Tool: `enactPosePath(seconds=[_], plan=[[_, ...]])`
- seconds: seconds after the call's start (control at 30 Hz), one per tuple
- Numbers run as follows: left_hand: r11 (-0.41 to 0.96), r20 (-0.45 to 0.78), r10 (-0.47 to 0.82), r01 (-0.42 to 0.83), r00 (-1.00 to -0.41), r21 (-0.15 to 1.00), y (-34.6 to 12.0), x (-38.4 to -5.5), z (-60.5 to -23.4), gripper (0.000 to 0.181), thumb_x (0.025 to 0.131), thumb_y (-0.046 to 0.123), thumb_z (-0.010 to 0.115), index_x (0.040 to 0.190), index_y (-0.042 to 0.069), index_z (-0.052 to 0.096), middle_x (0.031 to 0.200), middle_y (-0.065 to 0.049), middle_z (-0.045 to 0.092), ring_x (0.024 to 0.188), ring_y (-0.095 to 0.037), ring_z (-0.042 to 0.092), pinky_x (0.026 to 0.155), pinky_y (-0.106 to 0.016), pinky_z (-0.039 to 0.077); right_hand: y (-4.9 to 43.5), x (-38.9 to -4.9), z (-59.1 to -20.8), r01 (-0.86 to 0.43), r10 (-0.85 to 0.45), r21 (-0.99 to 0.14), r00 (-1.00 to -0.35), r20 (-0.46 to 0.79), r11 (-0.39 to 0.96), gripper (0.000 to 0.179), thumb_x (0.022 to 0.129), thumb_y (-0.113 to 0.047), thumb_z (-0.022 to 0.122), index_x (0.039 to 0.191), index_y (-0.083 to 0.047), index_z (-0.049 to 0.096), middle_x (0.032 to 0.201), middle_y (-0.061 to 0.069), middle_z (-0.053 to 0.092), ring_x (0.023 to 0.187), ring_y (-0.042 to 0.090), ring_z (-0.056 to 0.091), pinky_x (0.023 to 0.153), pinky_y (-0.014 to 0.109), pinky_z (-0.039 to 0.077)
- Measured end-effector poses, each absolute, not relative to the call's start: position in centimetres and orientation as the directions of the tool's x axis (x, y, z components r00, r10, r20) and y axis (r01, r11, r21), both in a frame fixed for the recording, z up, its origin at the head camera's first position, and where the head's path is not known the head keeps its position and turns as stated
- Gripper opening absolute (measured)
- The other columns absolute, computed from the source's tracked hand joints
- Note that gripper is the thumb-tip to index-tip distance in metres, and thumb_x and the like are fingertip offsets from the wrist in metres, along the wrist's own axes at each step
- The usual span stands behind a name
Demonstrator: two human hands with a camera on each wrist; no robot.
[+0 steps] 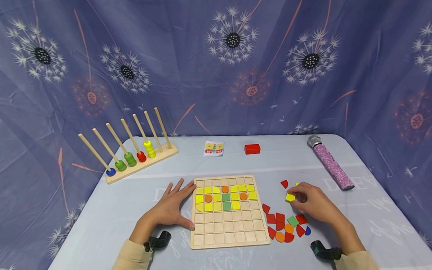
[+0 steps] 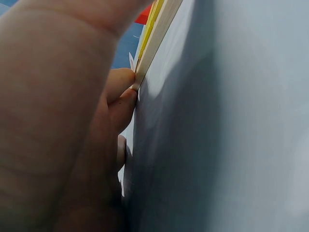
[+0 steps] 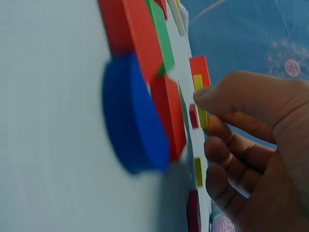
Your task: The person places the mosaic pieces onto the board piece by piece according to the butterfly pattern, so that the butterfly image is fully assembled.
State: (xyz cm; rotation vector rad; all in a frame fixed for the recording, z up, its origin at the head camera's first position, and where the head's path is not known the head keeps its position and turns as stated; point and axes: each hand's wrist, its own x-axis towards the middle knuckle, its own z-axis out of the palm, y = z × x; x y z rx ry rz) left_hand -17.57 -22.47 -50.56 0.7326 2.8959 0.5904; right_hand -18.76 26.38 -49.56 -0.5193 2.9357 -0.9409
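Observation:
My right hand pinches a yellow square tile between thumb and fingertips, at the right of the wooden grid board. In the right wrist view this tile appears edge-on, raised in the fingers. My left hand lies with fingers spread at the board's left side, its index finger and thumb touching the edge. Yellow tiles, orange discs and two green squares fill much of the board's upper rows; the lower cells are bare wood. Another yellow piece shows partly behind the right hand.
Loose red tiles, orange discs, a green square and a blue piece lie right of the board. Farther back are a pegged bead rack, a butterfly pattern card, a red block and a glittery pink microphone.

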Motion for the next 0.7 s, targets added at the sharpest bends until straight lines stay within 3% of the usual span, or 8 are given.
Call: enactPosePath(seconds=[0.7], plan=[[0.812, -0.009, 0.469, 0.427, -0.883, 0.398, -22.5, -17.5, -50.6, 0.132, 0.046, 0.083, 0.072, 0.154, 0.021, 0.027, 0.158, 0.008, 0.018, 0.145, -0.027, 0.002, 0.113, -0.053, -0.003, 17.8, -19.2, -48.7, -0.379, -0.465, -0.606, -0.885, 0.017, 0.699, 0.031, 0.078, -0.02, 0.078, 0.109, -0.021, 0.074, 0.096, -0.012, 0.058, 0.082, 0.012, 0.052, 0.065, 0.023, 0.051]])
